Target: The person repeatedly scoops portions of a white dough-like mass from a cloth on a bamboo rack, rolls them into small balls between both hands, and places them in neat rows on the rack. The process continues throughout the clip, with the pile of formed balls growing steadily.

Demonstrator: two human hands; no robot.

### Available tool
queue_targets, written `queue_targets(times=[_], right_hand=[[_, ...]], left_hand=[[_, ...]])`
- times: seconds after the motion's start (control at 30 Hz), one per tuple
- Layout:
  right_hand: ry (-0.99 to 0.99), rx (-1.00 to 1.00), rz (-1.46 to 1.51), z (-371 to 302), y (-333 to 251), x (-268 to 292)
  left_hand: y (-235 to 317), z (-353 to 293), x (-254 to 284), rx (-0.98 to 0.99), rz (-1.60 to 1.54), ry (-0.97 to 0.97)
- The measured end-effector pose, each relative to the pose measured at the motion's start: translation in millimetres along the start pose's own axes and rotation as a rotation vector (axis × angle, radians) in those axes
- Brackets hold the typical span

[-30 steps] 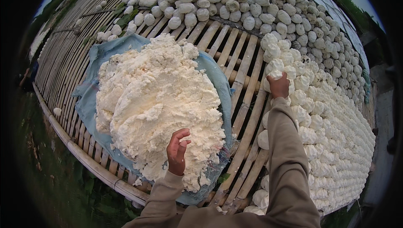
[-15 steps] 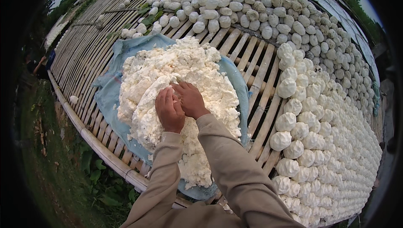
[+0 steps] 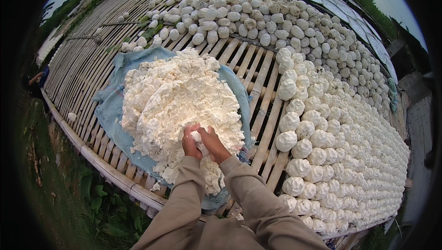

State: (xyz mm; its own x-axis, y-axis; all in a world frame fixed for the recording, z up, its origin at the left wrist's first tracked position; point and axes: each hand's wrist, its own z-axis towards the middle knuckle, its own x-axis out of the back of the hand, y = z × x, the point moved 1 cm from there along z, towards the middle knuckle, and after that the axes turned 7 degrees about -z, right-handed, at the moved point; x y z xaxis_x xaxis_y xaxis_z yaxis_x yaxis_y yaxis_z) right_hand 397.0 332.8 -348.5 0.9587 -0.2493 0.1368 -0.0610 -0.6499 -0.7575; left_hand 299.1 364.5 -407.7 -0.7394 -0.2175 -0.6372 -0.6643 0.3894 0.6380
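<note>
Mound of crumbly white mass sits on a plain-surfaced blue cloth spread over a bamboo-slat platform. Over the mound's near part, the person's left hand and right hand cup together, fingers curled around a white lump. To the right stand rows of ridged white balls; beyond lie smoother, greyish-white ovals.

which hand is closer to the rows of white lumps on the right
Right. The right hand is left of the white lumps, on the side nearer them; the left hand is beside it, farther left.
</note>
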Motion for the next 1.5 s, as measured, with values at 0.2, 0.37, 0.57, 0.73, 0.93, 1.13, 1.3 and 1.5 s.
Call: queue_targets(times=[0.2, 0.37, 0.57, 0.73, 0.93, 1.13, 1.3, 1.5], right_hand=[[0.56, 0.923, -0.365, -60, -54, 5], [0.686, 1.048, -0.499, -66, -45, -5], [0.467, 1.009, -0.644, -76, -27, 8], [0.562, 1.029, -0.461, -84, -15, 15], [0.863, 1.04, -0.472, -91, -1, 26], [0.874, 1.048, -0.774, -98, 0, 38], [0.454, 0.876, -0.577, -90, 2, 46], [0.866, 1.005, -0.665, -94, -1, 59]], left_hand=[[33, -33, -6, 0.274, -0.504, -0.366], [18, -52, 5, 0.316, -0.541, -0.288], [10, -54, 13, 0.131, -0.307, -0.214], [6, -61, 5, 0.467, -0.658, -0.642], [3, -71, -1, 0.282, -0.406, -0.135], [-4, -82, -11, 0.352, -0.367, -0.309], [-15, -84, -26, 0.468, -0.54, -0.51], [-23, -83, -38, 0.549, -0.605, -0.508]])
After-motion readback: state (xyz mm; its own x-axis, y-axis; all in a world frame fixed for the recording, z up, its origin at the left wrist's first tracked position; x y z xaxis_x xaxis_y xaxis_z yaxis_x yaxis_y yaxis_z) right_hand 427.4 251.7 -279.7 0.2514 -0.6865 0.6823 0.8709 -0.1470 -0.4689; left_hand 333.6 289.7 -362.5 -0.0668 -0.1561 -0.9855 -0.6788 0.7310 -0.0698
